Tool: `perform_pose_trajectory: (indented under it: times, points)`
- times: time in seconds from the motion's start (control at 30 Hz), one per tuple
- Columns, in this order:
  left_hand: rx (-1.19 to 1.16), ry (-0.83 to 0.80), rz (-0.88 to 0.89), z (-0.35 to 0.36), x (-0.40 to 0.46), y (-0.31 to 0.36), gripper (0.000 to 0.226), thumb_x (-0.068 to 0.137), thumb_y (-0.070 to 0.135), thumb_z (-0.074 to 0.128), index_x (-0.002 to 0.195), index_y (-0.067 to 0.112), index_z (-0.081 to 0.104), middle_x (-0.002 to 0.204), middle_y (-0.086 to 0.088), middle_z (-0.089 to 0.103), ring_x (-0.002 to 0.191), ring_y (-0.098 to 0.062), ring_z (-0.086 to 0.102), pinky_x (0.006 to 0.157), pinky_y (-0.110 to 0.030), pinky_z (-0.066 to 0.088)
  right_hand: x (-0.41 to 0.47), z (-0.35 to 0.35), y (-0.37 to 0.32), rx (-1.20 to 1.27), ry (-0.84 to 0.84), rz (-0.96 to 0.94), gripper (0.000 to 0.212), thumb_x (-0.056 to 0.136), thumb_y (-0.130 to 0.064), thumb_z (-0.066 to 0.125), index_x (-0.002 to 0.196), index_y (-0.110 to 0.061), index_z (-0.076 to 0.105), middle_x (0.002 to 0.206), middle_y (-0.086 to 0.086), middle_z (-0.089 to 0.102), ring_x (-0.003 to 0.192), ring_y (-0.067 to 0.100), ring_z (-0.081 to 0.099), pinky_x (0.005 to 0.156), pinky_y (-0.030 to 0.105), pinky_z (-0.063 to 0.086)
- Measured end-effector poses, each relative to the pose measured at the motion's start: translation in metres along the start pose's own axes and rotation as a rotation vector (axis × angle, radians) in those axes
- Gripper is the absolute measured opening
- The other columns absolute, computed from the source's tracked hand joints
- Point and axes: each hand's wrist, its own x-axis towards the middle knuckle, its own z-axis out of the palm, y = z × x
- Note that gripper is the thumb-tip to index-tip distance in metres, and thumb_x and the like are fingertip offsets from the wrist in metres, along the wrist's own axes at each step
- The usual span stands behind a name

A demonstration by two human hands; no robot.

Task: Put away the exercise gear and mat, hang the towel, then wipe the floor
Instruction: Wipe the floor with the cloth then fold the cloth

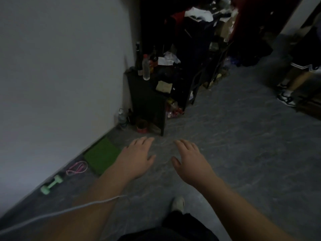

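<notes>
Empty hands (137,158) spread above grey floor (243,153).

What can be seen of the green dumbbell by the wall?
The dumbbell is small and pale mint green, with a smooth, matte-looking coating. It has a short handle between two wider heads. It lies on its side on the grey floor close to the white wall, angled away from it. Nothing holds it; the pink skipping rope lies just beyond, apparently apart.
</notes>
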Motion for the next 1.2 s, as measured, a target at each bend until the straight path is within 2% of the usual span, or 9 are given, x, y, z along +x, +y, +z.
perform_pose_trajectory:
  times: [0.23, 0.4, 0.63, 0.77, 0.93, 0.97, 1.03, 1.1, 1.2]
  points:
    - [-0.027, -0.014, -0.065, -0.017, 0.201, -0.029, 0.066, 0.097, 0.052, 0.044, 0.154, 0.031, 0.018, 0.162, -0.001, 0.023, 0.147, -0.023, 0.024, 0.116, -0.047, 0.031, 0.201, -0.017, 0.07, 0.026, -0.004, -0.023, 0.064, 0.099, -0.043, 0.048, 0.155, -0.023, 0.023, 0.16, 0.0, 0.027, 0.148, 0.021, 0.018, 0.117, 0.043, 0.03]
    - [-0.025, -0.042, -0.122, -0.042, 0.328, -0.049, 0.066, 0.096, 0.049, 0.046, 0.154, 0.028, 0.021, 0.16, -0.003, 0.026, 0.145, -0.025, 0.027, 0.114, -0.045, 0.033, 0.342, -0.042, 0.109, -0.006, -0.131, -0.063, 0.064, 0.099, -0.041, 0.048, 0.154, -0.022, 0.023, 0.159, 0.002, 0.028, 0.145, 0.024, 0.023, 0.115, 0.043, 0.033]
    - [-0.214, -0.055, -0.193, -0.042, 0.473, -0.084, 0.062, 0.094, 0.042, 0.053, 0.15, 0.026, 0.031, 0.151, -0.004, 0.039, 0.134, -0.029, 0.041, 0.107, -0.043, 0.041, 0.51, -0.034, 0.152, 0.065, -0.214, -0.028, 0.059, 0.095, -0.034, 0.053, 0.149, -0.019, 0.035, 0.15, 0.009, 0.042, 0.137, 0.031, 0.039, 0.108, 0.044, 0.039]
    - [-0.279, -0.165, -0.199, -0.019, 0.567, -0.115, 0.059, 0.096, 0.038, 0.053, 0.15, 0.024, 0.032, 0.149, -0.006, 0.041, 0.132, -0.029, 0.041, 0.105, -0.042, 0.041, 0.59, 0.002, 0.18, 0.141, -0.252, 0.094, 0.056, 0.097, -0.031, 0.053, 0.149, -0.015, 0.038, 0.146, 0.012, 0.045, 0.132, 0.033, 0.044, 0.105, 0.039, 0.04]
    - [-0.437, -0.227, -0.268, 0.019, 0.68, -0.16, 0.051, 0.096, 0.031, 0.053, 0.144, 0.021, 0.037, 0.141, -0.01, 0.047, 0.124, -0.029, 0.051, 0.096, -0.041, 0.046, 0.678, 0.046, 0.191, 0.3, -0.197, 0.356, 0.047, 0.097, -0.024, 0.055, 0.141, -0.012, 0.045, 0.132, 0.014, 0.056, 0.112, 0.033, 0.058, 0.089, 0.039, 0.048]
    - [-0.47, -0.248, -0.276, 0.025, 0.699, -0.166, 0.05, 0.095, 0.031, 0.054, 0.142, 0.022, 0.038, 0.139, -0.009, 0.048, 0.123, -0.03, 0.053, 0.094, -0.041, 0.047, 0.693, 0.054, 0.192, 0.33, -0.188, 0.394, 0.043, 0.097, -0.023, 0.056, 0.138, -0.012, 0.048, 0.124, 0.014, 0.059, 0.106, 0.032, 0.06, 0.084, 0.039, 0.05]
    - [-0.519, -0.297, -0.317, 0.035, 0.738, -0.181, 0.053, 0.093, 0.031, 0.057, 0.142, 0.023, 0.039, 0.137, -0.009, 0.049, 0.121, -0.03, 0.054, 0.093, -0.041, 0.048, 0.724, 0.071, 0.193, 0.4, -0.196, 0.48, 0.031, 0.097, -0.028, 0.054, 0.127, -0.018, 0.053, 0.106, 0.003, 0.06, 0.093, 0.024, 0.061, 0.069, 0.032, 0.047]
    - [-0.542, -0.368, -0.376, 0.042, 0.771, -0.194, 0.062, 0.091, 0.032, 0.061, 0.146, 0.021, 0.034, 0.142, -0.011, 0.046, 0.125, -0.031, 0.052, 0.099, -0.044, 0.046, 0.751, 0.083, 0.193, 0.468, -0.215, 0.598, 0.024, 0.099, -0.036, 0.049, 0.119, -0.022, 0.053, 0.1, -0.005, 0.057, 0.088, 0.018, 0.061, 0.057, 0.024, 0.039]
    - [-0.608, -0.432, -0.471, 0.058, 0.813, -0.211, 0.074, 0.089, 0.034, 0.068, 0.15, 0.017, 0.031, 0.147, -0.012, 0.044, 0.131, -0.031, 0.048, 0.106, -0.044, 0.043, 0.778, 0.102, 0.2, 0.582, -0.223, 0.796, 0.029, 0.1, -0.034, 0.049, 0.123, -0.017, 0.049, 0.105, -0.003, 0.057, 0.093, 0.018, 0.059, 0.065, 0.026, 0.042]
